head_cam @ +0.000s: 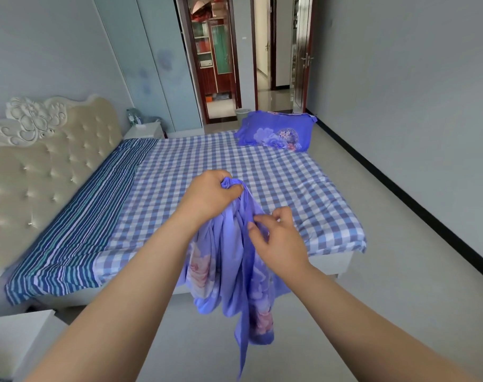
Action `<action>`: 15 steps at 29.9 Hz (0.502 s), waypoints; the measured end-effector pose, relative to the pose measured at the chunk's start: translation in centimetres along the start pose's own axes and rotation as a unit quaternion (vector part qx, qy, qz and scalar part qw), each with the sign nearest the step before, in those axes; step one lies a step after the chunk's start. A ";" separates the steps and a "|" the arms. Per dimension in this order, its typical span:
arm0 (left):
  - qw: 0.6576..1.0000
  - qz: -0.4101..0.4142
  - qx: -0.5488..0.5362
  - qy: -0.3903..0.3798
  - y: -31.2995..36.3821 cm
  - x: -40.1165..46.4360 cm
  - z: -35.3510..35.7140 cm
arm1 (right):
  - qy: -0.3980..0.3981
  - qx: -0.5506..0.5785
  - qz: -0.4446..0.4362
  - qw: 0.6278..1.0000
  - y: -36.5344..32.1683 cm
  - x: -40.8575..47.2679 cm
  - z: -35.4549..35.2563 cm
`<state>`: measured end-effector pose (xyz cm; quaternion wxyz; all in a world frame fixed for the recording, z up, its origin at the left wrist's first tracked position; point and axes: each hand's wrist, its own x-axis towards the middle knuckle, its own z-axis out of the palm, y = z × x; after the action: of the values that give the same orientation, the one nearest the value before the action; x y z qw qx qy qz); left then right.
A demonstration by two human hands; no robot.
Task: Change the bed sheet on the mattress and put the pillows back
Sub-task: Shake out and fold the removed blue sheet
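sheet [234, 271] hangs bunched from left hand [210, 197], right hand [278, 241] pinching it.

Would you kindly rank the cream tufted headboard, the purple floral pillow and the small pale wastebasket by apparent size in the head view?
1. Cream tufted headboard, largest.
2. Purple floral pillow.
3. Small pale wastebasket, smallest; it stands farthest away and is partly hidden, so its true size is unsure.

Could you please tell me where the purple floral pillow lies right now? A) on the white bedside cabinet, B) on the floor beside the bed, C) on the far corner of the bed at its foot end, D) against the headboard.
C: the purple floral pillow rests on the checked sheet at the bed's far foot-end corner, well away from the headboard.
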<state>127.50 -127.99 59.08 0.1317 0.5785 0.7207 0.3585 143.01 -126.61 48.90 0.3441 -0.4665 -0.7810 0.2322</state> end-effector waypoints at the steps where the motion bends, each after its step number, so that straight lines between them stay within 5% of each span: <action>1: 1.000 0.003 0.003 -0.001 0.1 -0.1 0.0 | 0.005 -0.003 0.012 1.000 -0.2 -0.1 0.0; 15: 0.997 0.019 0.065 -0.029 1.0 -0.8 1.2 | 0.019 -0.110 0.038 0.993 -0.8 1.0 -0.8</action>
<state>129.22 -128.17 58.71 0.1073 0.6094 0.7276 0.2963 142.82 -126.09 50.29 0.2963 -0.5349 -0.7770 0.1494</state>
